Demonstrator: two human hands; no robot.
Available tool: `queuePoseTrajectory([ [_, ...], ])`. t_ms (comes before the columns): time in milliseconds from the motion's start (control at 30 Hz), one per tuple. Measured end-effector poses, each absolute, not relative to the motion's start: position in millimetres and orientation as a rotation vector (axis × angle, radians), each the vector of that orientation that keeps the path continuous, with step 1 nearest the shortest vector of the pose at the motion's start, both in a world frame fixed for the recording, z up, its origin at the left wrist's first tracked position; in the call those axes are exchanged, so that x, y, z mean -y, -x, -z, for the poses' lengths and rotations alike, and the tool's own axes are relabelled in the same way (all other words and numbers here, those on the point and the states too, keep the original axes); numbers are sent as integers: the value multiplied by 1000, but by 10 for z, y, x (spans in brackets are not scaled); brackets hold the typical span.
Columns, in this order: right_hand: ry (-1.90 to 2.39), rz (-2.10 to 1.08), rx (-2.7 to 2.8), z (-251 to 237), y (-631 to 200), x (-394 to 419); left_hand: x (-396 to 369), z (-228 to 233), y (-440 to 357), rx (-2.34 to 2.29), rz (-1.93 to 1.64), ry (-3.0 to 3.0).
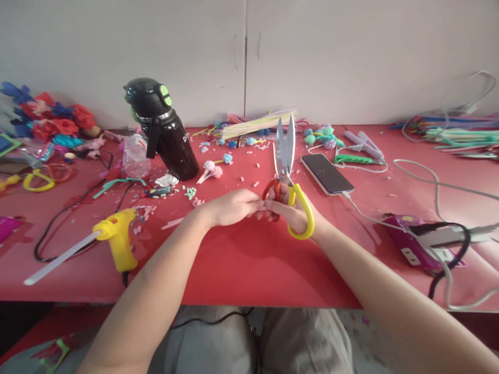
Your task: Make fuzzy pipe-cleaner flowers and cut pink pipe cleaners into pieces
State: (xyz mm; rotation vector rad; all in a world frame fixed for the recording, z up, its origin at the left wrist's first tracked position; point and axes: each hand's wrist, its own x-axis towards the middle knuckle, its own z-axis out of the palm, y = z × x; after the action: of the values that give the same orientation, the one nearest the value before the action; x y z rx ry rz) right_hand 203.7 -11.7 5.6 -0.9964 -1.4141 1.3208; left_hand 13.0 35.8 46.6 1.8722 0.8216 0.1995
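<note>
My right hand (pixel 294 210) holds a pair of scissors (pixel 286 156) with one red and one yellow handle loop. The blades point up and away from me and are parted a little. My left hand (pixel 236 206) is closed, and its fingertips meet those of my right hand over the table. Something small and pinkish may be pinched there, but the fingers hide it. Pink strips (pixel 172 223) lie by my left wrist. Beyond the hands are small pink pompom pieces (pixel 212 170) and scattered pink clippings (pixel 256 183).
On the red table (pixel 249 270), a yellow glue gun (pixel 119 236) and a black bottle (pixel 167 137) stand left. A phone (pixel 327 174) with a cable lies right, near a purple power strip (pixel 417 244). Pipe cleaners (pixel 257 126) are piled at the back.
</note>
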Motion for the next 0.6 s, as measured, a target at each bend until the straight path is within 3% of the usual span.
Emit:
queuePoseTrajectory([
  [367,1120,-1114,1341,-89,-2127,86,-409,-547,-30,-1011,-191,-2010],
  [600,1450,-1060,1423,-200,-2323,151,-571,-534,99,-1203,-812,-2082],
])
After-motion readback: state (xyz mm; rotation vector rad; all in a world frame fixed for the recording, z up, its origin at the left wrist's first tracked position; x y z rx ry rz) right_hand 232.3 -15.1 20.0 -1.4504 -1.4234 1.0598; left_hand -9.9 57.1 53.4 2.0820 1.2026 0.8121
